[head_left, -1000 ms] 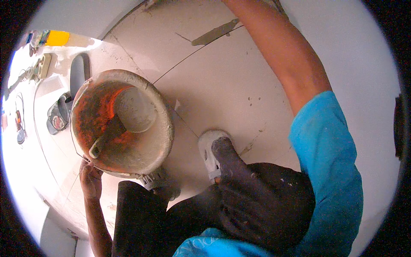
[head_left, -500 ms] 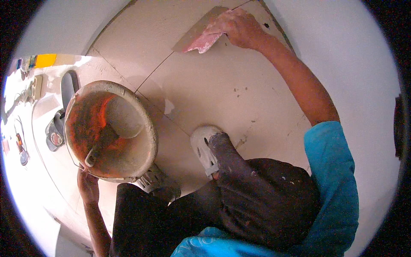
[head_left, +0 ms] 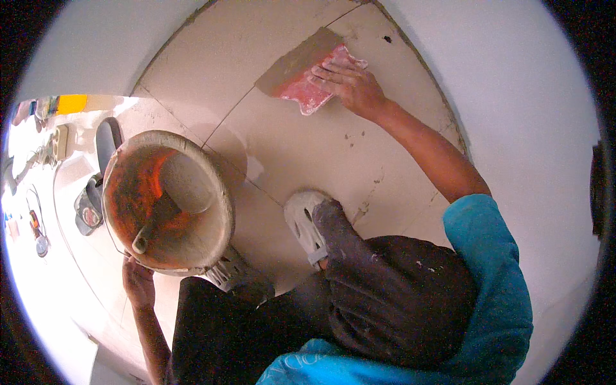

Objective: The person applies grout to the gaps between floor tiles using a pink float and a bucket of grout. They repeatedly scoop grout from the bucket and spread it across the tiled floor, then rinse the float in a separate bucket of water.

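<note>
My right hand (head_left: pixel 350 83) holds a red spreader (head_left: pixel 314 93) with a wavy-edged grip, smeared with pale paste. Its broad grey-brown front (head_left: pixel 296 63) lies against the floor tiles, across a joint line. At the left, my left hand (head_left: pixel 138 281) grips the lower rim of a bucket (head_left: pixel 224 212), its fingers partly hidden behind it. The bucket tilts toward me, its orange inside crusted with grey. Within it are a grey mix (head_left: pixel 189 186) and a tool with a rounded handle end (head_left: pixel 140 245), its blade hard to make out.
Pale tiles (head_left: pixel 301 154) bear dark joint lines and a few crumbs. White walls rise at right (head_left: pixel 500 102) and upper left (head_left: pixel 173 25). My shoes (head_left: pixel 301 215) stand beside the bucket. Sandals (head_left: pixel 108 141), a power strip (head_left: pixel 61 142) and a cable-like tool (head_left: pixel 38 231) lie at far left.
My right hand has drawn the spreader down toward me, and its fingers now lie spread across it. The bucket stays in my left hand, slightly shifted in view.
</note>
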### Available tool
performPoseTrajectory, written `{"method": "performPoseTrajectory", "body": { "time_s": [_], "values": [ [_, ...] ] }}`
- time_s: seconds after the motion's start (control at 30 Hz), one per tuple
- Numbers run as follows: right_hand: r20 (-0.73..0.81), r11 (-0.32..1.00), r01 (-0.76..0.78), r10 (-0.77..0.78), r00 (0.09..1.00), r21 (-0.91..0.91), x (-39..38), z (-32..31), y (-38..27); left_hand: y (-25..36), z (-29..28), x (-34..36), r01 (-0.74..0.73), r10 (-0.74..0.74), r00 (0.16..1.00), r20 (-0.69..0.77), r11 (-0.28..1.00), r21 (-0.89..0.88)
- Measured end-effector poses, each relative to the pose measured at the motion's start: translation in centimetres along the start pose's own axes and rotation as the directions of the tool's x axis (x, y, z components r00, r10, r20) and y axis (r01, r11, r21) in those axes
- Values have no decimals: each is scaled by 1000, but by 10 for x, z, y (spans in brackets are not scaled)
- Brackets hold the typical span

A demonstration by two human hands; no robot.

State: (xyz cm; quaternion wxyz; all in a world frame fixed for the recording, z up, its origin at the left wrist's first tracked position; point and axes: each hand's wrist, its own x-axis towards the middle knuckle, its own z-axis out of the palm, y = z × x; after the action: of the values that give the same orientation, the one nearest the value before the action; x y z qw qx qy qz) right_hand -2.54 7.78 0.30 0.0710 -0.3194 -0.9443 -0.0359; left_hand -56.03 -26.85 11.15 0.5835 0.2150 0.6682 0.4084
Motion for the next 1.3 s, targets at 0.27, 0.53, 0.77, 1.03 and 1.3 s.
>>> {"method": "performPoseTrajectory", "body": {
  "time_s": [0.27,0.53,0.77,1.03,1.3],
  "values": [
    [66,998,-28,24,997,53,-49,-51,-80,3,2,6,62,-62,998,-30,998,6],
    [81,979,-182,189,979,-86,6,-62,-134,6,0,10,60,-64,997,-40,994,-94],
    [-106,935,-341,330,938,-100,24,-27,-35,13,16,13,89,-77,990,-118,991,96],
    [147,861,-467,444,884,202,97,-102,-20,29,48,10,-31,27,999,-32,993,-116],
    [321,484,-274,-16,947,831,223,-34,-114,19,49,0,-20,6,998,-65,976,-216]
  ]
}}
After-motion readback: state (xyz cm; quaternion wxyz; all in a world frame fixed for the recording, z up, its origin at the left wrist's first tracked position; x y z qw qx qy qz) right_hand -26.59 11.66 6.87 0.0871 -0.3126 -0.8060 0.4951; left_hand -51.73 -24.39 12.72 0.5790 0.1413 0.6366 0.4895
